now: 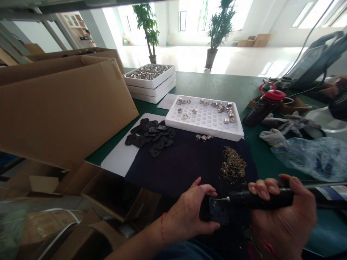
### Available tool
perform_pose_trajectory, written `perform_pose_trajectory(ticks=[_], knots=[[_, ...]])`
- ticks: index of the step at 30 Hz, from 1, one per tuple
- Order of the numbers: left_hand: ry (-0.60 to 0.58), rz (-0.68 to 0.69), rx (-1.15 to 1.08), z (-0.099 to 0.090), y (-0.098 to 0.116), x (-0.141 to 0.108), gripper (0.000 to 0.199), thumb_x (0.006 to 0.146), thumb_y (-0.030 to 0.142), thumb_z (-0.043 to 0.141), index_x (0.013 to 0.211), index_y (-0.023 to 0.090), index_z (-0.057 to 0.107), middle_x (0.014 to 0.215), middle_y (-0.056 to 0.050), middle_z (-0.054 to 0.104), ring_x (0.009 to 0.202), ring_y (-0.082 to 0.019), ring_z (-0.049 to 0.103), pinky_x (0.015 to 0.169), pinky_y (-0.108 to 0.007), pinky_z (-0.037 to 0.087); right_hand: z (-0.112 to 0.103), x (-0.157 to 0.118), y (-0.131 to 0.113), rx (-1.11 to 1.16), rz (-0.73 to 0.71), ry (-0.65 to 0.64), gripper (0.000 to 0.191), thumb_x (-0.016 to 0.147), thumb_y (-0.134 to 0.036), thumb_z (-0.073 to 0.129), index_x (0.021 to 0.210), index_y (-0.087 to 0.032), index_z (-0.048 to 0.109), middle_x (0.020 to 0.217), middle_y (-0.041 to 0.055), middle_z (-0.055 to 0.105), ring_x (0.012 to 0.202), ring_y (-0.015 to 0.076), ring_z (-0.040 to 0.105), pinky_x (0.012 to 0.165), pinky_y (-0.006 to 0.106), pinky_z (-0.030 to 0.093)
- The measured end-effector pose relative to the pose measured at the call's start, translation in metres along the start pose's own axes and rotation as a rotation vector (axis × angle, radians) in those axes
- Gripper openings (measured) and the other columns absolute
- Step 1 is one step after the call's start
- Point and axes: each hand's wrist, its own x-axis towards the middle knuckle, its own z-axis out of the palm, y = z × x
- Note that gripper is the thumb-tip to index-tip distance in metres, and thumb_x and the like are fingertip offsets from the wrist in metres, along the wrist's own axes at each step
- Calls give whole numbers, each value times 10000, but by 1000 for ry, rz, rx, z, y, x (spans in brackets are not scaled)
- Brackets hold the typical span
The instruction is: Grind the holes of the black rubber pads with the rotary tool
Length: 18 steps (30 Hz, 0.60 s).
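My left hand (pixel 191 209) grips a dark block with a flat black plate (pixel 217 211) on its right face, thumb below and fingers above. In my right hand (pixel 284 213) lies a black electric screwdriver (pixel 260 198), held level and pointing left. Its thin bit reaches the plate near a small brassy screw. Beyond the hands, a heap of small brass-coloured screws (pixel 233 164) is spread on the dark cloth (pixel 179 166). Black plates (pixel 154 133) lie piled at the cloth's left. A few metal cylinders (pixel 204 137) rest in front of the white tray (pixel 206 128).
More metal cylinders sit in the tray and in stacked white trays (pixel 151 92) behind. A large cardboard box (pixel 62 108) stands left. On the right are a red-lidded bottle (pixel 264 106), grey gloves (pixel 287 126) and a clear plastic bag (pixel 311 157). Open boxes fill the floor at lower left.
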Motion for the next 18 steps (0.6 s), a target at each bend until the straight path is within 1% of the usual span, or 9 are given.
perform_pose_trajectory(ticks=[5, 9, 14, 18], knots=[[-5, 4, -7, -1, 1, 0, 815, 768, 221, 1009, 1454, 226, 570, 1368, -88, 815, 1248, -294, 821, 1445, -639, 308, -1, 3, 2, 1, 34, 19, 524, 590, -422, 974, 915, -233, 610, 659, -102, 449, 538, 100, 390, 557, 240, 536], [-9, 5, 0, -2, 2, 1, 807, 768, 217, 1006, 1448, 222, 572, 1364, -84, 815, 1241, -291, 824, 1447, -631, 307, 0, 4, 4, 4, 42, 27, 514, 597, -415, 968, 915, -229, 609, 662, -102, 449, 545, 98, 385, 553, 234, 529], [-23, -21, 3, -2, 3, 1, 795, 774, 238, 999, 1448, 232, 579, 1366, -82, 814, 1243, -300, 825, 1447, -638, 303, 1, 4, 2, 2, 25, 41, 495, 577, -399, 948, 901, -231, 613, 656, -98, 456, 547, 98, 388, 558, 235, 539], [-5, 10, -3, -1, 1, 1, 821, 755, 211, 1015, 1448, 209, 575, 1360, -91, 816, 1239, -296, 825, 1448, -621, 309, 3, 0, -1, -14, 0, 26, 477, 593, -406, 950, 889, -236, 617, 646, -93, 458, 540, 101, 389, 553, 237, 536]])
